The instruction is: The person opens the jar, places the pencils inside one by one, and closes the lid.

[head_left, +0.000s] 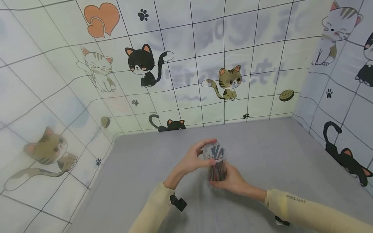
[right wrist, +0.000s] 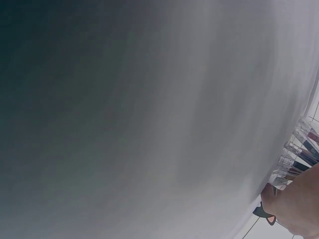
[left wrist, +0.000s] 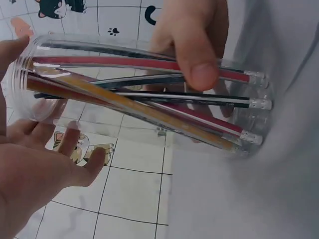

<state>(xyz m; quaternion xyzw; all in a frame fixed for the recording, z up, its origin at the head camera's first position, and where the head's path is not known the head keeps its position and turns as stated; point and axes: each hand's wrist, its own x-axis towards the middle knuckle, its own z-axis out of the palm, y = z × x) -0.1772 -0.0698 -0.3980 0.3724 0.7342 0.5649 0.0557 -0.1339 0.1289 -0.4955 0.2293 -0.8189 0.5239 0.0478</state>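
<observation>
A clear plastic jar [head_left: 220, 159] of pencils stands over the grey surface, held between both hands. Several striped pencils [left wrist: 137, 106] in red, black and orange lean inside it, their clear-tipped ends at the bottom. My left hand [head_left: 190, 160] grips the jar's ridged round top, thumb on the near side and fingers reaching round the far side. Lower down, my right hand [head_left: 234, 180] holds the jar's body, its thumb across the front wall. Only part of the right hand [right wrist: 297, 203] and the jar's base end appear at the edge of the right wrist view.
A grey cloth-covered table [head_left: 151, 168] extends around the jar. Behind and at both sides hangs a white gridded curtain [head_left: 180, 42] printed with cartoon cats. A dark strap device [head_left: 178, 203] sits on the left wrist, over a pale yellow sleeve [head_left: 154, 207].
</observation>
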